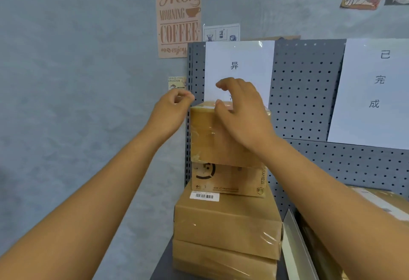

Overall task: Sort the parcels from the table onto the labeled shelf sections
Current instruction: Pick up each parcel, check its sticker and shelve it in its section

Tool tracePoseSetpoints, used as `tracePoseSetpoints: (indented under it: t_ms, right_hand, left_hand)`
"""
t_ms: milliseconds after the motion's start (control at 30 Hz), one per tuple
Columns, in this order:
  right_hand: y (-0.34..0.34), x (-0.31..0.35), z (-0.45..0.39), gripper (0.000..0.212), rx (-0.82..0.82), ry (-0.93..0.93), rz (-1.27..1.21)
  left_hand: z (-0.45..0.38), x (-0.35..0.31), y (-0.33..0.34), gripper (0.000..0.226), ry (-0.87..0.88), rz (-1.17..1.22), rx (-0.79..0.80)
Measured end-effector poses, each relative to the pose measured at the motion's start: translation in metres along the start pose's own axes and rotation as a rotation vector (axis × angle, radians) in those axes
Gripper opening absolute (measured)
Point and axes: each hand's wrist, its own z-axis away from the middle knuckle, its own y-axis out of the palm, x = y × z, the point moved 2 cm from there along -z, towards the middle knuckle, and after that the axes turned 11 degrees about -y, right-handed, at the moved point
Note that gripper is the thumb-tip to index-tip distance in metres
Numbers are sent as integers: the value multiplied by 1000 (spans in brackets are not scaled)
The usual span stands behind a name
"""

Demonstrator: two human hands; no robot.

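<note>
Several brown cardboard parcels are stacked in the left section of the grey pegboard shelf (pixel 305 94), under a white label sheet (pixel 239 58). The top parcel (pixel 208 138), wrapped in clear tape, rests on a printed parcel (pixel 230 180), with two wider parcels (pixel 225 220) below. My right hand (pixel 241 111) arches over the top parcel's upper edge, thumb touching it, fingers raised and spread. My left hand (pixel 172 107) hovers at the parcel's top left corner with loosely curled fingers, holding nothing.
A second white label sheet (pixel 376 85) hangs over the right section. A pale divider (pixel 296 242) separates the sections, and another taped parcel (pixel 376 200) lies behind my right forearm. Posters hang on the blue wall to the left.
</note>
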Motion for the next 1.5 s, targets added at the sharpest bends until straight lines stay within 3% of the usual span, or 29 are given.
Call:
tracePoseSetpoints:
  t_ms: [67, 167, 333, 467, 567, 867, 1200, 1500]
  right_hand:
    - [17, 25, -1, 38, 61, -77, -69]
    - [52, 63, 5, 40, 106, -183, -185]
    - [130, 129, 30, 48, 286, -282, -270]
    - [179, 199, 52, 58, 493, -372, -346]
    - [197, 259, 50, 57, 497, -451, -404]
    - [228, 440, 7, 53, 381, -605, -493]
    - [289, 665, 0, 45, 490, -754, -619]
    - [353, 841, -8, 48, 539, -879, -879]
  left_hand:
    - [19, 10, -22, 23, 107, -177, -51]
    - [51, 40, -64, 24, 134, -504, -117]
    - [113, 89, -144, 34, 27, -1033, -164]
    - [165, 118, -212, 38, -88, -1307, -147]
    - [199, 130, -266, 39, -168, -1471, -152]
    - [272, 142, -444, 38, -282, -1607, -282]
    - [387, 174, -628, 40, -531, -1643, -369]
    - [463, 226, -767, 39, -825, -1640, -462]
